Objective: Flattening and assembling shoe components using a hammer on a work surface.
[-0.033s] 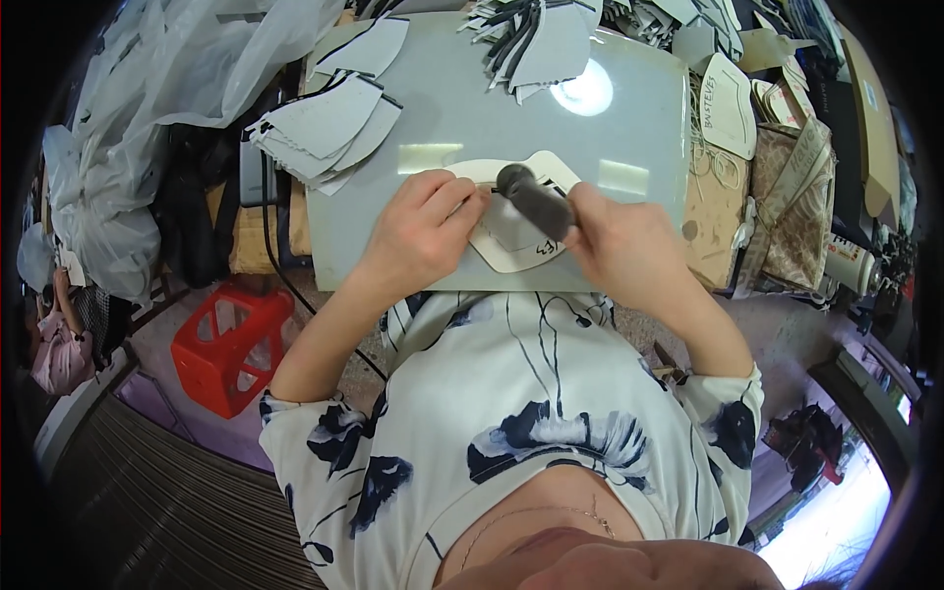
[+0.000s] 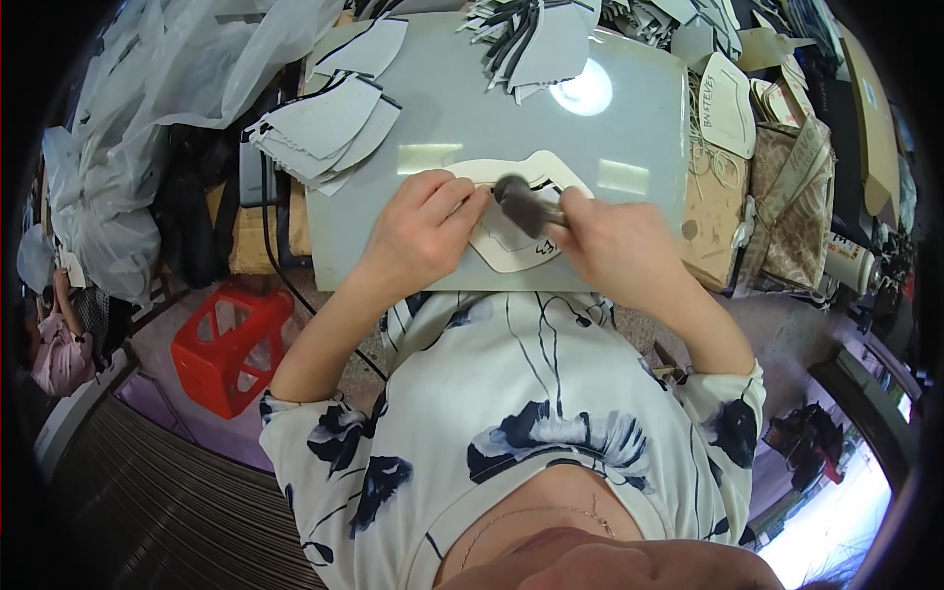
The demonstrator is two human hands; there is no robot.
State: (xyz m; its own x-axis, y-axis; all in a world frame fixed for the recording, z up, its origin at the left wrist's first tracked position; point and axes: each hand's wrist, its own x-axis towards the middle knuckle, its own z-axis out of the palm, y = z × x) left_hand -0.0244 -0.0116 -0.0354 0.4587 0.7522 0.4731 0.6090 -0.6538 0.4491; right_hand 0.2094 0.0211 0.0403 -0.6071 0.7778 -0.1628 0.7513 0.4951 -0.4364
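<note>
A hammer (image 2: 526,208) with a dark head is in my right hand (image 2: 619,236), whose fingers wrap round its handle. The head hangs over a cream-white template (image 2: 501,260) with a curved outline and dark markings. Beneath the hammer a paler piece with a dark edge lies on the template, partly hidden. My left hand (image 2: 423,224) rests at the template's left side, its thumb and fingers pinched together by the hammer head. Whatever sits in that pinch is too small to make out. The template lies on a grey-white tabletop (image 2: 364,231), near its front edge.
Fanned white pieces with black edges (image 2: 324,123) lie at the table's left, and another stack (image 2: 551,44) at the back. Another cream template (image 2: 728,106), cord (image 2: 718,165) and a patterned pouch (image 2: 792,221) crowd the right. A red stool (image 2: 231,349) stands lower left.
The hammer has tilted and shifted slightly left in my right hand, which has moved a little with it. My left hand and the template have stayed in place.
</note>
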